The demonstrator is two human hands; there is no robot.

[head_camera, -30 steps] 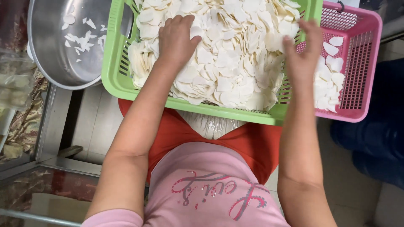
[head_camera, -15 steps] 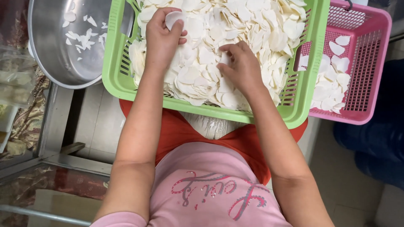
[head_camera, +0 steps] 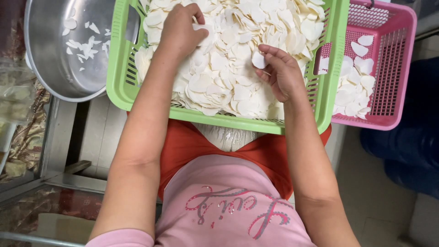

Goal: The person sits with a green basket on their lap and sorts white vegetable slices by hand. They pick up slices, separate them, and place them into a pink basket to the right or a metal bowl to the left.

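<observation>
Burying fingertips (head_camera: 194, 20) in white slices (head_camera: 228, 77)

This looks like a small food-preparation workroom rather than a home kitchen: a green plastic basket (head_camera: 334, 68) heaped with pale thin slices (head_camera: 228, 77), a pink basket (head_camera: 398, 59) holding more, a large steel basin (head_camera: 50, 50) beside them, and metal-framed shelving (head_camera: 55, 137) over a bare tiled floor (head_camera: 366, 183).
</observation>
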